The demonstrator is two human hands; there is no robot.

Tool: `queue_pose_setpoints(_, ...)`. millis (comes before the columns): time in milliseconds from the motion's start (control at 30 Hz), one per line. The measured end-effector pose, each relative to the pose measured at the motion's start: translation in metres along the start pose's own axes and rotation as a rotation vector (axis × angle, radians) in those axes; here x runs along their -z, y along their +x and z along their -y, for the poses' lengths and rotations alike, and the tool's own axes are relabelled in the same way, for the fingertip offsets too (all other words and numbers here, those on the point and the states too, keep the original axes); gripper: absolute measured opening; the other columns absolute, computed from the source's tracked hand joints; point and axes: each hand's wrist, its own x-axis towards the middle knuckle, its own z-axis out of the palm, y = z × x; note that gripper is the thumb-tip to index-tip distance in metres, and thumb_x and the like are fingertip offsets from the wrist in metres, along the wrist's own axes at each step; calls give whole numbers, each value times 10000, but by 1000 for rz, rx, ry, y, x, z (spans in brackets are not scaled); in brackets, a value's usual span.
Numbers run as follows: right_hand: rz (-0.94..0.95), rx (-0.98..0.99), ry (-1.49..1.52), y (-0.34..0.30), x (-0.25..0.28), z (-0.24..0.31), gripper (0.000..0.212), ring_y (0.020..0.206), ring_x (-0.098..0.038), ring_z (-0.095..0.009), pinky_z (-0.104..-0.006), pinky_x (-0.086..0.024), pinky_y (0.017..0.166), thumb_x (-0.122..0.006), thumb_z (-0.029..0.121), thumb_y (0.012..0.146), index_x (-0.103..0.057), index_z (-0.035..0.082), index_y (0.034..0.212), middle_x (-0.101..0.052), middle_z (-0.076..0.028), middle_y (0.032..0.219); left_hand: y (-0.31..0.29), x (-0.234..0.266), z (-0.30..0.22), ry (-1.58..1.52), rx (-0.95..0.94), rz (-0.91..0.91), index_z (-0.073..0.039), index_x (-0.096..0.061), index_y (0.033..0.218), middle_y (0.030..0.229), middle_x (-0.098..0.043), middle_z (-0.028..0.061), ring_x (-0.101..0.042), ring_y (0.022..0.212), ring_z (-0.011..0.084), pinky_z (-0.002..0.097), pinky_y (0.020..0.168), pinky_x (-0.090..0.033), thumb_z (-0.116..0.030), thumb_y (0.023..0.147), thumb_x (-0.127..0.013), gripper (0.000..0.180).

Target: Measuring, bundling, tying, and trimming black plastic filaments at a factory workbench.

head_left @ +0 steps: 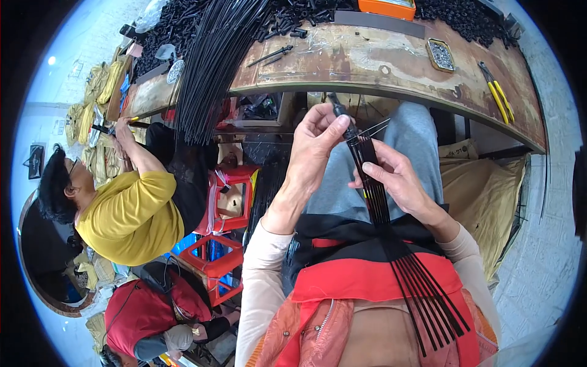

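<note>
A black umbrella frame (377, 205) lies slantwise over my lap, its thin ribs fanning out across a red and black apron. My left hand (313, 142) is closed on the dark hub at its upper end, thumb and fingers pinching it just below the table edge. Lower down, my right hand (400, 181) grips the ribs, with the thumb on top and some fingers hidden behind them. A few thin wires stick out to the right of the hub, over my grey trouser leg.
A worn wooden table (342, 70) curves ahead, bearing yellow-handled pliers (500, 98), a small tin (441, 55), an orange box (387, 8) and piled black parts (162, 37). Black rods (211, 73) overhang its left edge. Red stools (223, 263) and two people (131, 211) are at left.
</note>
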Motion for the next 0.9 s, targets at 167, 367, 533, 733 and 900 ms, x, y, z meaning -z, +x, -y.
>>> queue_pose_setpoints(167,-11,-4,3,-1,2,-1,420,836,-602,-142,-393,-564,848,-536,102,967,-434,7,1363,-586,-67,943,2,1,-1,224,-80,-54,-4,-614,1091,905,-676,40,-620,856,94,249,796,-499,-103,842,-752,301)
queue_pose_setpoints(367,-17,-33,6,2,4,0,404,829,-597,-142,-400,-562,854,-534,97,967,-449,15,1354,-584,-63,939,0,-4,-7,340,-105,-101,34,-633,1109,932,-694,67,-633,825,93,230,733,-514,-87,840,-751,318)
queue_pose_setpoints(533,-9,-20,14,3,6,1,394,831,-595,-145,-407,-557,862,-533,104,972,-453,17,1348,-585,-65,939,3,-5,-9,374,-87,-61,40,-607,1172,983,-697,84,-654,869,118,254,752,-537,-121,882,-707,347)
queue_pose_setpoints(733,10,-34,35,6,10,0,410,843,-598,-149,-423,-552,873,-538,112,974,-441,22,1361,-588,-71,953,8,4,-8,269,-27,71,44,-590,1190,1011,-697,117,-675,913,167,291,828,-543,-117,919,-654,322)
queue_pose_setpoints(900,14,-35,100,3,11,3,431,856,-597,-148,-425,-551,878,-544,117,973,-430,32,1380,-582,-67,961,8,5,-7,275,15,153,27,-601,1180,1023,-695,114,-670,930,170,298,870,-530,-134,930,-640,301)
